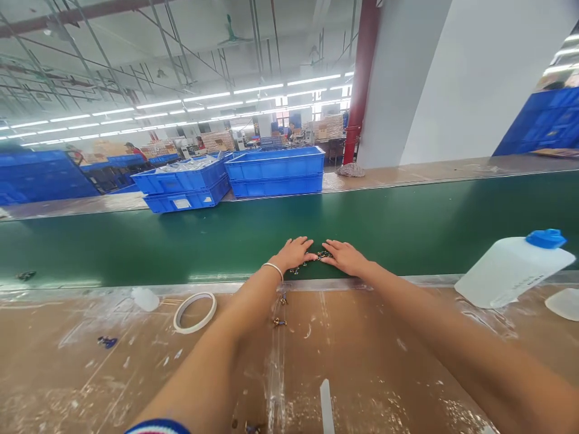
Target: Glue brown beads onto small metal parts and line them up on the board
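Note:
Both arms reach forward over the green belt [253, 241]. My left hand [293, 253] rests at the near side of the belt, fingers stretched out and slightly bent. Facing it, my right hand [346, 257] also has its fingers extended. Between and under the two hands lies a small heap of dark and brassy metal pieces [324, 255], too small to name. My fingers touch or cover part of the heap, and neither hand grips a piece visibly. A few similar small brassy parts [280, 322] lie on the brown tabletop below my left wrist.
A roll of tape [178, 316] and a small white bottle [145, 299] lie at left. A large translucent jug [506, 271] with a blue cap stands at right. Blue crates [275, 172] line the belt's far side. A white strip [326, 407] lies in front.

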`<state>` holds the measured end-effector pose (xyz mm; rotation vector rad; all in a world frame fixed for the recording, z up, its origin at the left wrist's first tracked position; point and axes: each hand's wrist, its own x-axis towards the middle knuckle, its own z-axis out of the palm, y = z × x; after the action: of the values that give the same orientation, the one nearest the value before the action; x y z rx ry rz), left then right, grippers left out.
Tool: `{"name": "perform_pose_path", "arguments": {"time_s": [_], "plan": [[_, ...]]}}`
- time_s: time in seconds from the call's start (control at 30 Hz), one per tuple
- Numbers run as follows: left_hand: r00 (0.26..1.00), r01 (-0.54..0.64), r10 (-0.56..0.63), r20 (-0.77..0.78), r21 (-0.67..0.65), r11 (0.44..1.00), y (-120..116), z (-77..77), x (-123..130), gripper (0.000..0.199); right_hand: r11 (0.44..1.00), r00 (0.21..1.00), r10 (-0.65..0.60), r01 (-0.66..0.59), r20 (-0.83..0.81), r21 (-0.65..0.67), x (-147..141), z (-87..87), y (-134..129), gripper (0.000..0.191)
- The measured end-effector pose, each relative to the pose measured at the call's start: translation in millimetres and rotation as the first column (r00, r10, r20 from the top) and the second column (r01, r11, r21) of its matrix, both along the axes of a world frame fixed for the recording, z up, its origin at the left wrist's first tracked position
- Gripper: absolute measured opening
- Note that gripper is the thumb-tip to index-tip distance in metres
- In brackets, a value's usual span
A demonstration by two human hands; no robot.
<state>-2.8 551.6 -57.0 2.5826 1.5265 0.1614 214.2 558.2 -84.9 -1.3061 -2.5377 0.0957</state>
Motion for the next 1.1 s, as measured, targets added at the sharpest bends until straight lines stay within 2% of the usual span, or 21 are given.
{"name": "perform_pose_path", "arguments": {"time_s": [0.1, 0.2, 0.27, 0.37, 0.47, 0.53, 0.6, 0.67, 0.8, 0.87, 1.0, 1.1], "plan": [[0.995, -0.097, 0.095, 0.029, 0.059, 0.994, 3, 25.0, -15, 0.065, 0.997, 0.999, 0.011, -0.008, -0.046, 0.07, -4, 7.9, 4, 0.038], [0.979, -0.202, 0.196, 0.06, 0.097, 0.975, -15, 51.4, -44, 0.059, 0.972, 0.975, 0.213, -0.206, -0.059, 0.112, -26, 13.4, -26, 0.036], [0.966, -0.254, 0.25, 0.061, 0.084, 0.963, -39, 63.4, -66, 0.053, 0.899, 0.902, 0.43, -0.424, -0.036, 0.111, -49, 14.4, -60, 0.036], [0.957, -0.289, 0.288, 0.034, 0.03, 0.957, -85, 70.1, -93, 0.043, 0.722, 0.726, 0.688, -0.684, -0.003, 0.106, -89, 13.6, -116, 0.04], [0.957, -0.288, 0.288, 0.016, 0.002, 0.958, -132, 70.2, -106, 0.039, 0.601, 0.606, 0.795, -0.791, 0.013, 0.119, -125, 11.7, -151, 0.039], [0.962, -0.272, 0.272, 0.018, 0.001, 0.962, -160, 70.4, -108, 0.038, 0.575, 0.582, 0.813, -0.809, 0.028, 0.121, -142, 9.1, -157, 0.033], [0.969, -0.246, 0.246, 0.027, 0.0, 0.969, -185, 70.4, -109, 0.037, 0.593, 0.601, 0.799, -0.795, 0.034, 0.126, -148, 5.4, -149, 0.029], [0.974, -0.221, 0.221, 0.042, -0.005, 0.975, -209, 68.1, -112, 0.038, 0.649, 0.657, 0.754, -0.749, 0.025, 0.133, -141, 1.9, -130, 0.027], [0.942, -0.261, 0.262, 0.21, -0.032, 0.965, -253, 55.3, -121, 0.038, 0.82, 0.826, 0.563, -0.552, -0.038, 0.154, -92, 1.5, -80, 0.028], [0.923, -0.258, 0.27, 0.274, -0.081, 0.963, -272, 50.6, -120, 0.037, 0.876, 0.877, 0.474, -0.459, -0.082, 0.148, -61, 5.8, -58, 0.03], [0.95, -0.19, 0.242, 0.196, -0.249, 0.95, -298, 54.4, -104, 0.028, 0.917, 0.9, 0.398, -0.388, -0.178, 0.088, -23, 19.3, -35, 0.03], [0.976, -0.11, 0.16, 0.147, -0.3, 0.947, -306, 57.3, -87, 0.019, 0.892, 0.868, 0.439, -0.452, -0.231, -0.004, -22, 29.1, -52, 0.027]]}}
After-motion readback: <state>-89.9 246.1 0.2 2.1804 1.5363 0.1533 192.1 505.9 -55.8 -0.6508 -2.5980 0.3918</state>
